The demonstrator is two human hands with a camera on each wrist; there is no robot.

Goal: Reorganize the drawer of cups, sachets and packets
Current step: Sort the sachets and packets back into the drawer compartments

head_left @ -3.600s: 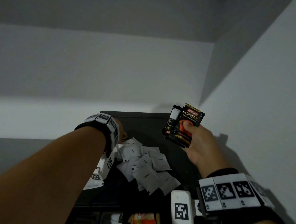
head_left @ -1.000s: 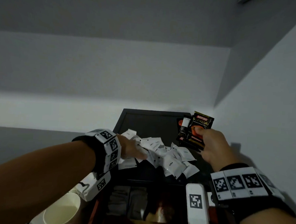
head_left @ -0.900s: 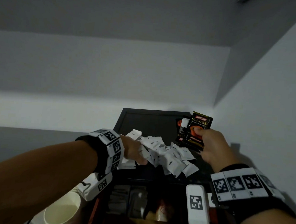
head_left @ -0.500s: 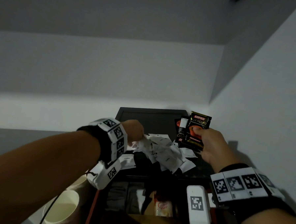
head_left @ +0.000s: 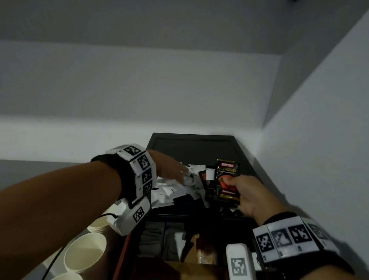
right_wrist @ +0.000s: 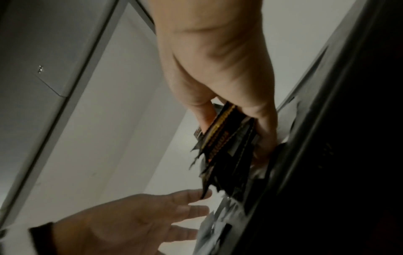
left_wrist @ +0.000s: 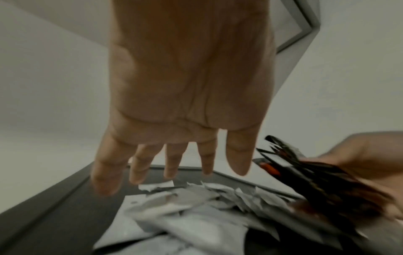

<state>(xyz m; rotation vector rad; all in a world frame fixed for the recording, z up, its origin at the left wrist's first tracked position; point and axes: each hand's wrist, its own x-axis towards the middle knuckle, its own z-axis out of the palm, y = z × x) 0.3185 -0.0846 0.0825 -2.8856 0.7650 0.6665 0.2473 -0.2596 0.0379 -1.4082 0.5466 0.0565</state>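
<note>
At lower left stood round cream paper cups [head_left: 85,249]. Mid-frame, the left hand [head_left: 169,167] hovered with fingers [left_wrist: 174,160] spread over the heap of white paper sachets [head_left: 178,187] on the black tray [head_left: 192,141]. Just right, the right hand [head_left: 248,195] pinched a fanned bundle of black coffee packets [head_left: 227,180] between thumb and fingers.

The scene is being lit dimly throughout. In the head view a pale band of light is being cast across the grey wall [head_left: 115,136], while the open dark drawer [head_left: 174,242] below is being swallowed in shadow. Straight wall edges are being bent by wide-angle distortion. In the left wrist view the fanned black foil coffee packets [left_wrist: 322,186] are being smeared by motion blur. In the right wrist view the right side is being lost in near-black.
</note>
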